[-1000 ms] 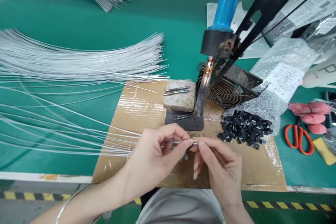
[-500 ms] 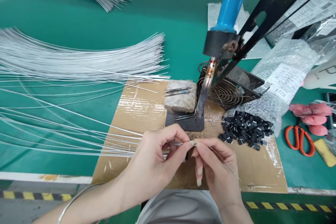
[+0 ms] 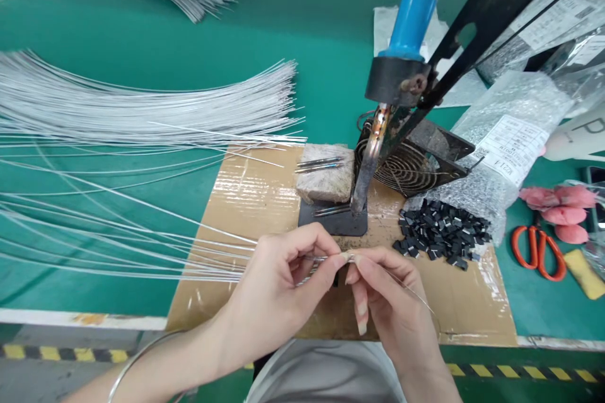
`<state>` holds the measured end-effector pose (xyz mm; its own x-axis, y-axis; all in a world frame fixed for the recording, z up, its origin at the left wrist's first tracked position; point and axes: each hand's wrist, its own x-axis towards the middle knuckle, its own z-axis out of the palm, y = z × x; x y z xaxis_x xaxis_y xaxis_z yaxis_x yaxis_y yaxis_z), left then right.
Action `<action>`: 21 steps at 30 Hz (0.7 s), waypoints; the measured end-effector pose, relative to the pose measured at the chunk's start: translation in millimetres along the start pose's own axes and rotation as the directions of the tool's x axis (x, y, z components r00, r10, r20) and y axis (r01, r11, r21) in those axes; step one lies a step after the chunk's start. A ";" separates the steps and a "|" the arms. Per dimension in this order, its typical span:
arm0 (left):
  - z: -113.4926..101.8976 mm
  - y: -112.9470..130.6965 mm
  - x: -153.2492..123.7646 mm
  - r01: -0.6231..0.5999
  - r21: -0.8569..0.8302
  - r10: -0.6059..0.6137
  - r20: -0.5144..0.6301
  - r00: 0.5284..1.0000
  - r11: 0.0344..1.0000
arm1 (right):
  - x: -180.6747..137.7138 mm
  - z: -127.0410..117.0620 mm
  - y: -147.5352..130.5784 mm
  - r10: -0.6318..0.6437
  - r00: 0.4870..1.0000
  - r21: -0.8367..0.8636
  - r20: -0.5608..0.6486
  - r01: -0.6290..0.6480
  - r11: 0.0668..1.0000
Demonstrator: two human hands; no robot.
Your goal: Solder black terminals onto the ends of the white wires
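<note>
My left hand (image 3: pixel 293 283) is closed in a pinch on a thin wire over the cardboard (image 3: pixel 203 302), near its front. Fingertip to fingertip with it, my right hand (image 3: pixel 394 296) pinches the same spot, its lower fingers curled loosely. A fine wire end (image 3: pixel 418 296) runs out past the right hand. Several loose white wires (image 3: pixel 212 242) come in from the left and pass behind my left hand. Just beyond the hands, a soldering iron (image 3: pixel 367 170) points down at a dark pad (image 3: pixel 350 223) with metal pieces on it. The fingers hide the wire tips.
Behind the pad sits a whitish block (image 3: pixel 326 182) with thin metal rods on top. A small fan (image 3: pixel 401 167), black connector pieces (image 3: pixel 444 233), bubble-wrap bag (image 3: pixel 501 132) and orange-handled scissors (image 3: pixel 539 252) lie right. A wire bundle (image 3: pixel 189 104) spreads at left.
My right hand has shifted and turned slightly, and the fine wire running past it lies at a slightly different angle. My left hand stays nearly still.
</note>
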<state>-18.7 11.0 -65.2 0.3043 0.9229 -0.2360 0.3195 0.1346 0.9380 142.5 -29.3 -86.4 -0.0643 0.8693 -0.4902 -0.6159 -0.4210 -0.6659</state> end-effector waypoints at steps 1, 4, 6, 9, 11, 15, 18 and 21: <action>1.0 -1.1 -0.5 -0.004 0.012 0.004 -0.013 1.000 1.000 | 1.3 -1.6 1.4 -0.005 1.000 0.007 0.020 0.005 1.000; 4.2 -5.0 -2.7 -0.032 0.042 0.034 -0.045 0.998 0.999 | 5.1 -6.5 5.6 -0.029 0.996 0.020 0.079 0.027 0.999; 6.3 -7.8 -4.3 -0.063 0.049 0.067 -0.078 0.995 0.997 | 6.6 -7.9 7.7 -0.040 0.996 0.022 0.082 0.039 0.999; 9.5 -11.9 -6.3 -0.098 0.047 0.103 -0.118 0.988 0.994 | 7.4 -6.1 9.4 -0.039 0.997 0.037 0.065 0.037 0.999; 11.5 -14.8 -7.0 -0.113 0.045 0.118 -0.131 0.984 0.993 | 7.6 -3.1 10.0 -0.042 0.998 0.056 0.055 0.039 0.998; 14.7 -20.6 -6.8 -0.143 0.035 0.146 -0.160 0.976 0.989 | 8.0 3.3 11.0 -0.069 0.997 0.074 0.021 0.067 0.995; 15.5 -22.8 -6.7 -0.151 0.006 0.150 -0.172 0.974 0.988 | 8.1 5.4 11.8 -0.097 0.995 0.070 0.012 0.096 0.993; 14.0 -21.9 -7.5 -0.149 -0.031 0.141 -0.177 0.974 0.988 | 8.0 3.1 11.7 -0.108 0.993 0.073 0.040 0.104 0.992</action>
<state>-15.4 -3.9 -87.5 0.1824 0.9818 -0.0528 0.2429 0.0071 0.9700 132.3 -26.5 -96.4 -0.0288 0.9191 -0.3929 -0.6751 -0.3078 -0.6705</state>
